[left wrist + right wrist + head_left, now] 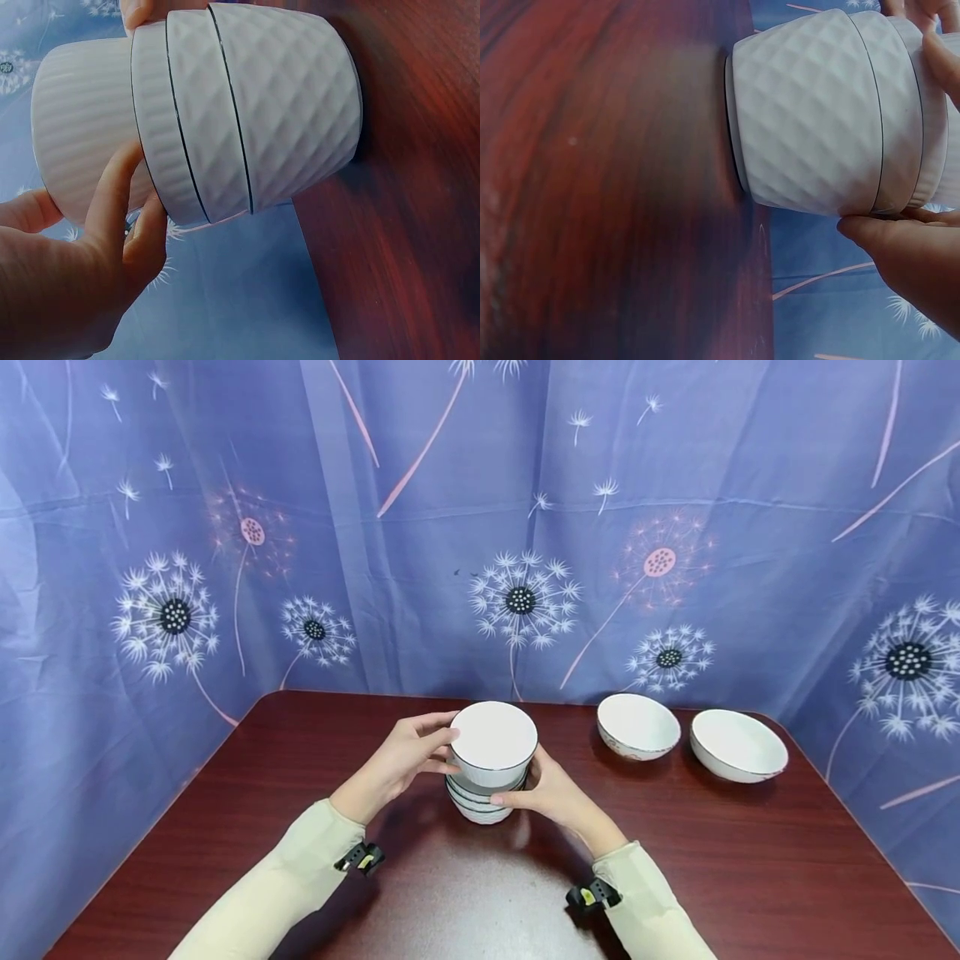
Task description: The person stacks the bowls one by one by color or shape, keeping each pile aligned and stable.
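Note:
A stack of white bowls with dark rims [480,814] stands upright on the table, several deep. The lower ones [292,105] carry a raised diamond pattern. On top is a ribbed white bowl [495,739], sitting partly inside the bowl below. My left hand [401,760] grips this top bowl from the left, thumb near its rim and fingers along its side. From the right, my right hand [555,797] holds the stack, its thumb across the front beneath the top bowl. Its other fingers are largely hidden behind the bowls in the head view.
Two more white bowls stand at the back right of the brown wooden table [247,827]: a patterned one [637,747] and a wider one [735,768] beside it. A blue dandelion-print curtain [420,602] hangs along the table's back and sides.

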`<action>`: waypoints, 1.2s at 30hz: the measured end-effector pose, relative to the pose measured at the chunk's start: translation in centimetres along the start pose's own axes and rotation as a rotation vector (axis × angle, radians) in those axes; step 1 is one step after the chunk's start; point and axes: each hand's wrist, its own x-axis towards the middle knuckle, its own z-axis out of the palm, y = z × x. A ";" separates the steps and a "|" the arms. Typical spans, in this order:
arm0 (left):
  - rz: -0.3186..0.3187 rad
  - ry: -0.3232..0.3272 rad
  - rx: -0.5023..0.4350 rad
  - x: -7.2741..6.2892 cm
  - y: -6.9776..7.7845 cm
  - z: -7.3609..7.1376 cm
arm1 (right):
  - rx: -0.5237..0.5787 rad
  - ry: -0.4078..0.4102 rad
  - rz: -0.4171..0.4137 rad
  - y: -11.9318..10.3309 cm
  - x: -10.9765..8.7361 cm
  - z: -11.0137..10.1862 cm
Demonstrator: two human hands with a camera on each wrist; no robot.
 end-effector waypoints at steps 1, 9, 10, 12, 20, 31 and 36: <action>0.003 -0.001 0.001 0.0 0.0 0.0 | -0.001 0.003 0.002 0.0 0.0 0.0; 0.016 -0.004 0.018 -0.1 0.1 0.3 | -0.025 0.008 0.009 0.0 0.0 -0.1; 0.017 -0.002 0.021 -0.2 0.1 0.3 | -0.026 0.009 0.009 0.0 0.0 -0.1; 0.016 0.000 0.029 -0.2 0.1 0.4 | -0.027 0.009 0.010 0.0 0.0 -0.1; 0.017 0.021 0.048 -0.5 0.2 0.5 | -0.031 0.006 0.004 0.1 0.0 -0.2; 0.005 0.069 0.057 -0.3 -0.1 0.1 | -0.019 0.014 -0.003 0.1 0.0 0.0; 0.008 0.070 0.052 -0.3 0.0 0.1 | -0.018 0.023 0.009 -0.1 -0.1 0.1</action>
